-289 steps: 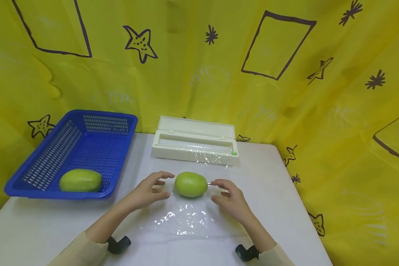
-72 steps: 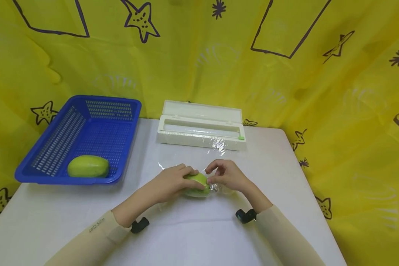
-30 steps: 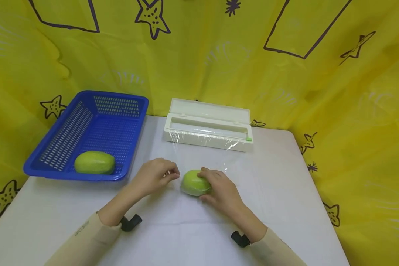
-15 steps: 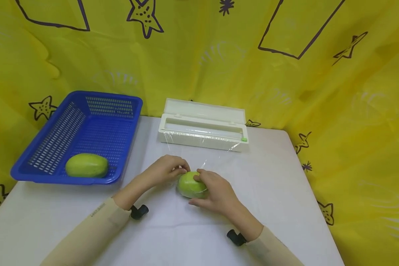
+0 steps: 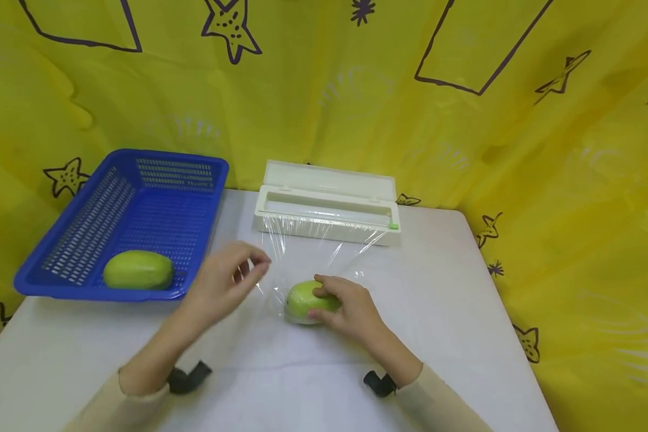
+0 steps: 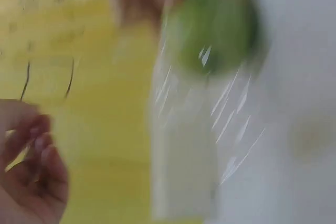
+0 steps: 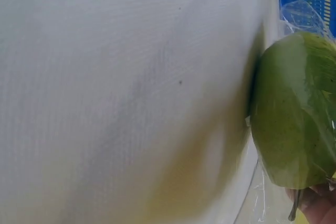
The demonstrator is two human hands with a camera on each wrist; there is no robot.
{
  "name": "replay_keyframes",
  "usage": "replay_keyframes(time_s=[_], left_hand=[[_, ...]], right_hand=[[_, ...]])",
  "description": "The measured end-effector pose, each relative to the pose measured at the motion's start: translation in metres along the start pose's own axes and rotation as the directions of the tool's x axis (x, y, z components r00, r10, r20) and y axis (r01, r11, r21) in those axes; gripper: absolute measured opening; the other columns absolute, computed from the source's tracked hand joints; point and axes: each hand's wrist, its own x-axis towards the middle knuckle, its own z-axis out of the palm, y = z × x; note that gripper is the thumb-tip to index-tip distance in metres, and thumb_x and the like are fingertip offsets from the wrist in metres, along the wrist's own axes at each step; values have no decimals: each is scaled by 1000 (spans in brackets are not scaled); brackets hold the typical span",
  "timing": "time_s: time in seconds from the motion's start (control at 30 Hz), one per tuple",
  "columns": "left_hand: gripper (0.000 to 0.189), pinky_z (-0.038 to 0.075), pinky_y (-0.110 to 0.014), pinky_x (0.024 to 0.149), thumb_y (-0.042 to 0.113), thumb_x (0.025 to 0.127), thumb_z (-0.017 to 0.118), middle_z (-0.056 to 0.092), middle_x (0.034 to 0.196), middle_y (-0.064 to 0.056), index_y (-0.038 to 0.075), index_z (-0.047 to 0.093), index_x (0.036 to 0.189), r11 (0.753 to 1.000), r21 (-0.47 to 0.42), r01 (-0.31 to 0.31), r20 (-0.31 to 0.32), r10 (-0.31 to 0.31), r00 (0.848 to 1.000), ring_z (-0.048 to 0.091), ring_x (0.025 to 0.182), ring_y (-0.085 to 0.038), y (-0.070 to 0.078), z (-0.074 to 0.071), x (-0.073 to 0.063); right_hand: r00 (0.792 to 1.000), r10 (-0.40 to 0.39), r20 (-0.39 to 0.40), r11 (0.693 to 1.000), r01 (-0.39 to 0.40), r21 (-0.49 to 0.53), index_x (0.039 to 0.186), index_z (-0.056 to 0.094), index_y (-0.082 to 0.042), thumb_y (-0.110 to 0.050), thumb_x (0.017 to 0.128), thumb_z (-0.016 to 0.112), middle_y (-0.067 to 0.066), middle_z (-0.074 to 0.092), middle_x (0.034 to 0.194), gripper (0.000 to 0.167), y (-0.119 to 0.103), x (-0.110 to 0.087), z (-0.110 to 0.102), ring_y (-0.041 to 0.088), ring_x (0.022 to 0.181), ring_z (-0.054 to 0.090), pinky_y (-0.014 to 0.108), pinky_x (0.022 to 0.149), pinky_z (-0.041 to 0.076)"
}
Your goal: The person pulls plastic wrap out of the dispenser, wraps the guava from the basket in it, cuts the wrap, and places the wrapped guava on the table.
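in right hand [image 5: 352,306], green fruit [image 5: 300,299], wrapped

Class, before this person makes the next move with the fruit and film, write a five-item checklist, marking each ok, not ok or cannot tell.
1. Fruit steadied: ok; the right hand grips it.
2. Film snug at both ends: not ok; the right wrist view shows loose film sticking out past one end.
3. Film cut free: not ok; it runs from the fruit to the dispenser.
4. Left hand holding film: cannot tell; its fingers are curled, but blurred.
5. Dispenser lid open: ok; it stands raised.
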Motion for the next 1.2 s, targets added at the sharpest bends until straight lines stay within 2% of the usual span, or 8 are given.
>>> replay_keyframes(time_s=[0.07,0.13,0.2,0.27,0.5,0.73,1.0,1.2], left_hand=[[14,57,-28,68,7,93,68,69,98,-1,7,68,107,984,-172,43,-57,-54,997,62,79,-13,19,27,-28],[26,58,-32,84,12,95,66,65,115,-4,6,62,121,930,-336,151,-16,-166,986,64,99,-19,28,56,-51],[42,50,-41,102,17,98,63,56,134,-10,5,52,137,867,-421,267,34,-279,960,57,122,-29,29,81,-64],[53,40,-49,111,21,99,62,46,143,-13,5,43,146,834,-440,332,46,-349,936,47,133,-35,24,96,-65],[37,39,-54,108,26,96,67,48,132,-9,11,57,128,903,-287,320,-28,-342,939,48,127,-27,1,111,-39],[39,45,-51,100,23,105,50,55,135,-15,-2,53,135,976,-51,214,-85,-217,972,46,125,-33,3,127,-31],[45,42,-52,102,27,107,43,55,137,-16,-4,52,140,985,39,166,-96,-162,982,42,127,-35,2,132,-21],[68,47,-50,102,50,101,49,54,141,-17,-1,46,146,973,178,148,32,-156,987,46,128,-34,1,123,-12]], right_hand=[[1000,-6,-22,1000,5,-29,95,72,-14,-30,71,90,2,71,123,34,0,-2,-1,19,115,66,39,97,53],[999,-11,-46,999,9,-52,95,72,-14,-29,71,91,2,72,122,34,0,-3,-1,20,114,67,39,95,54],[998,-24,-59,998,20,-56,94,72,-14,-28,70,91,2,72,120,34,1,-4,-1,20,113,67,38,94,54],[997,-42,-70,998,38,-59,92,70,-15,-29,70,91,1,72,119,34,2,-5,1,19,111,67,38,93,55],[994,-59,-92,998,57,-25,87,69,-15,-31,66,93,2,73,116,36,4,-8,5,20,108,67,37,91,55],[989,-75,-130,997,71,-39,91,71,-16,-37,67,91,1,73,114,38,4,-11,14,20,108,67,35,90,55],[977,-114,-180,992,103,-67,84,67,-16,-32,65,93,2,73,111,35,1,-13,18,20,106,67,34,86,56],[989,-86,-124,996,87,8,104,71,-16,-26,69,89,1,71,119,40,7,-14,12,17,110,66,34,93,55]])
